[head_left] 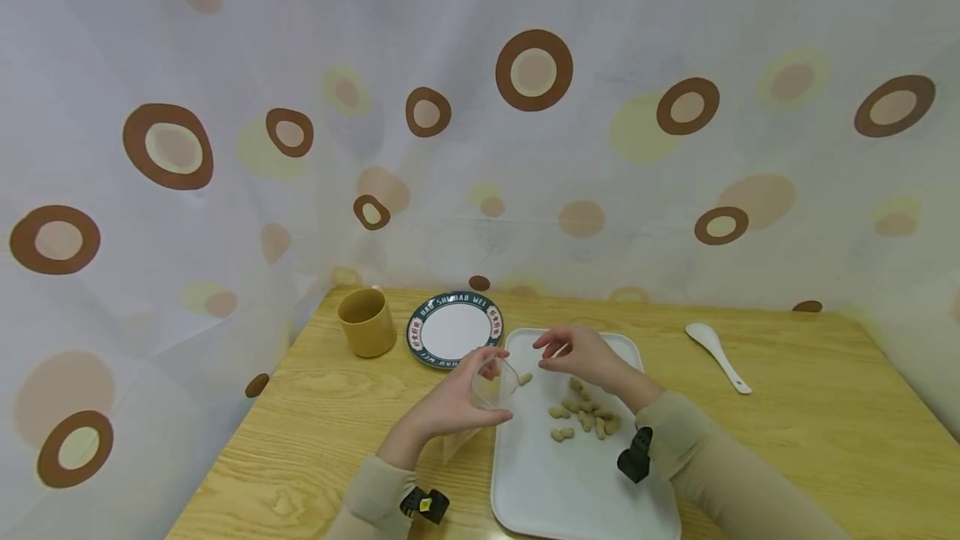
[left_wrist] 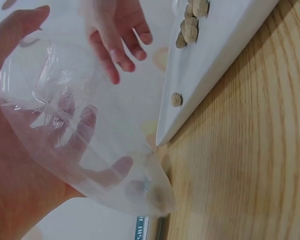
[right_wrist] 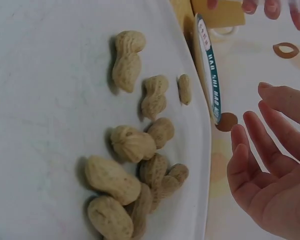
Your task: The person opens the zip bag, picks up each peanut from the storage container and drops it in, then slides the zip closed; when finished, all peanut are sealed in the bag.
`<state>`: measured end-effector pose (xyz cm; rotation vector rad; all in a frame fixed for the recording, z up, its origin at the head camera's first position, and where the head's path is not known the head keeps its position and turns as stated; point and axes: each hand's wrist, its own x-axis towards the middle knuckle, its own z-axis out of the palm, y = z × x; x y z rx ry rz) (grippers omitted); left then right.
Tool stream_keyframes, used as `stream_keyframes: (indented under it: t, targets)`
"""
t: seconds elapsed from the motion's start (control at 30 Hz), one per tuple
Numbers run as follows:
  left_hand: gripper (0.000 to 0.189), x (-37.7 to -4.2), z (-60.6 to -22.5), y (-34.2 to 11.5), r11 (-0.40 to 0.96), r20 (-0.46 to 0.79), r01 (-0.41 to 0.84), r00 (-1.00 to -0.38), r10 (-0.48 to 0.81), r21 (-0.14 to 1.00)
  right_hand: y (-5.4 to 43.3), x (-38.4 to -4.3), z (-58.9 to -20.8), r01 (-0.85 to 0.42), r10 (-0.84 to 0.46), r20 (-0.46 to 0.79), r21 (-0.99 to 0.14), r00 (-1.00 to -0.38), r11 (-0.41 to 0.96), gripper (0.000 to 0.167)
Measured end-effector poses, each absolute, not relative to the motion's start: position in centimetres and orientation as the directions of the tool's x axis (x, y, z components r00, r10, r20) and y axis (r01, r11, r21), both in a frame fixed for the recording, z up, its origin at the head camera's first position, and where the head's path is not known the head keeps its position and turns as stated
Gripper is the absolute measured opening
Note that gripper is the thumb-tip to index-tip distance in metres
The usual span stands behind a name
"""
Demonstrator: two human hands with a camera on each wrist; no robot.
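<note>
A clear plastic bag (left_wrist: 65,125) hangs from my left hand (head_left: 456,400), whose thumb and fingers curve around its mouth and hold it wide. Through the film in the left wrist view I see several fingertips, and a blurred brownish shape shows at the bag's bottom corner. My right hand (head_left: 585,354) hovers above the far part of the white tray (head_left: 540,482), fingers loosely bent, nothing between them. Under and in front of it lies a loose pile of peanuts (right_wrist: 132,142) in their shells. One lone peanut (head_left: 525,378) rests near the tray's left side, close to the bag.
A yellow mug (head_left: 367,323) stands at the back left of the wooden table (head_left: 300,440). Right of it lies a plate (head_left: 453,330) with a dark green patterned rim. A white spoon (head_left: 717,357) lies right of the tray. Spotted cloth (head_left: 465,165) hangs behind the table.
</note>
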<state>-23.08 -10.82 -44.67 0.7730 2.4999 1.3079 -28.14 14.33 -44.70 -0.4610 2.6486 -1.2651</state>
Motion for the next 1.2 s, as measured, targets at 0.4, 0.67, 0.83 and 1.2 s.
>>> stream_keyframes:
  t: [0.4, 0.67, 0.83, 1.2]
  targets:
    - [0.076, -23.3, -44.7, -11.0, 0.472, 0.051, 0.347, -0.844, 0.534, 0.810, 13.3, -29.5, -47.1, -0.192, -0.337, -0.072, -0.702, -0.939, 0.686, 0.021]
    - [0.074, -23.2, -44.7, -10.9, 0.465, 0.051, 0.352, -0.838, 0.544, 0.812, 12.7, -30.2, -48.1, -0.175, -0.324, -0.091, -0.688, -0.942, 0.704, 0.016]
    - [0.072, -23.3, -44.7, -11.1, 0.461, 0.053, 0.351, -0.837, 0.545, 0.815, 12.4, -30.5, -48.7, -0.170, -0.314, -0.101, -0.666, -0.944, 0.726, 0.014]
    - [0.065, -23.3, -44.9, -11.4, 0.432, 0.078, 0.365, -0.830, 0.552, 0.825, 12.0, -30.4, -49.4, -0.221, -0.328, -0.050, -0.642, -0.943, 0.734, 0.009]
